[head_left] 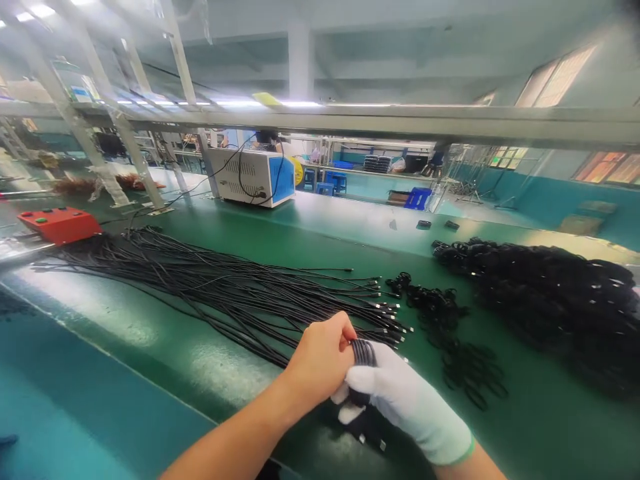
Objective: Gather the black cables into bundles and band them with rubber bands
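A coiled black cable [363,352] is between my two hands, low in the middle of the view. My right hand [403,397], in a white glove, is closed around the coil from the right. My left hand [320,357] is bare, its fingers bent in against the coil's left side; its fingertips are partly hidden. Two metal-tipped cable ends [373,441] show below the glove. Beyond my hands, many straight black cables [235,283] lie side by side on the green tabletop [210,357], their plug ends toward the right.
Right of the cables lies a small heap of thin black loops [435,303]. Farther right is a large pile of coiled black cables [545,287]. A red box with buttons [63,225] stands left, a white-and-blue machine [250,175] behind. A metal rail [380,123] crosses above the table.
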Action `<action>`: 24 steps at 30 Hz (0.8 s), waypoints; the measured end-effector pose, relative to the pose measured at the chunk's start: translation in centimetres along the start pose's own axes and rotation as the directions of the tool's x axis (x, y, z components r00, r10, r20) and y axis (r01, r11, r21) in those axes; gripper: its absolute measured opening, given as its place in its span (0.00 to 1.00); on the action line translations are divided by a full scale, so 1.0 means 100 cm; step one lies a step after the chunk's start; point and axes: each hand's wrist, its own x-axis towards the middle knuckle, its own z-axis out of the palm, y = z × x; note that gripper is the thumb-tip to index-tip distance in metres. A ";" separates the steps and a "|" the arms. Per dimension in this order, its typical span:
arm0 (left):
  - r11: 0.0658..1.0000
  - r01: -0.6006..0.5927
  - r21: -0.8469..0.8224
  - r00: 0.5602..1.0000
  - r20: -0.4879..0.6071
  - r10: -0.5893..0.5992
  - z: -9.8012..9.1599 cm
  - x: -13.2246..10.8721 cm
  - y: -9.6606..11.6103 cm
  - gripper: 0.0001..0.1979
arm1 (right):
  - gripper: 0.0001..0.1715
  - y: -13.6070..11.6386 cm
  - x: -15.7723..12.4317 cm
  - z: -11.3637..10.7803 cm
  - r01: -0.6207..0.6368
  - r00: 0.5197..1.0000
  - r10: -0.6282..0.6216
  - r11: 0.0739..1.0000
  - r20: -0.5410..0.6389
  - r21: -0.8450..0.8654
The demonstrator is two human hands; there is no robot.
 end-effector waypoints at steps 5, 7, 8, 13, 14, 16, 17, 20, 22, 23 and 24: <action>0.992 -0.103 0.076 0.995 0.007 0.103 -0.002 -0.015 -0.007 0.07 | 0.14 0.002 0.006 -0.008 0.088 0.996 -0.083 0.980 -0.040 0.176; 0.972 -0.196 0.129 0.980 0.059 0.190 0.005 -0.024 -0.011 0.08 | 0.12 0.002 0.007 -0.008 0.123 0.992 -0.119 0.979 -0.035 0.164; 0.954 -0.243 0.175 0.970 0.065 0.235 0.008 -0.028 -0.013 0.08 | 0.11 0.003 0.007 -0.007 0.132 0.991 -0.127 0.979 -0.038 0.155; 0.935 -0.285 0.210 0.958 0.100 0.269 0.008 -0.030 -0.017 0.06 | 0.13 0.007 0.004 -0.010 0.095 0.995 -0.089 0.981 -0.043 0.169; 0.960 -0.245 0.136 0.967 0.109 0.231 0.003 -0.028 -0.016 0.04 | 0.14 0.008 0.004 -0.011 0.070 0.998 -0.068 0.981 -0.017 0.183; 0.990 -0.144 -0.005 0.986 0.080 0.144 -0.007 -0.020 -0.015 0.03 | 0.15 0.011 0.003 -0.013 0.005 1.000 -0.010 0.975 0.021 0.221; 0.993 -0.107 -0.042 0.992 0.055 0.109 -0.011 -0.017 -0.014 0.06 | 0.16 0.012 0.003 -0.013 -0.024 1.000 0.020 0.972 0.022 0.235; 0.997 -0.074 0.004 0.997 0.034 0.074 -0.012 -0.007 -0.011 0.08 | 0.16 0.015 0.005 -0.010 -0.055 0.998 0.054 0.976 0.011 0.208; 0.995 -0.075 0.072 0.997 0.022 0.073 -0.007 -0.005 -0.011 0.08 | 0.16 0.017 0.006 -0.007 -0.068 0.998 0.068 0.984 0.006 0.167; 0.992 -0.074 0.100 0.997 0.002 0.074 -0.004 -0.005 -0.011 0.08 | 0.16 0.017 0.007 -0.006 -0.077 0.997 0.078 0.986 0.003 0.148; 0.990 -0.074 0.122 0.997 -0.022 0.078 -0.001 -0.005 -0.012 0.08 | 0.15 0.018 0.007 -0.005 -0.090 0.996 0.091 0.987 0.000 0.130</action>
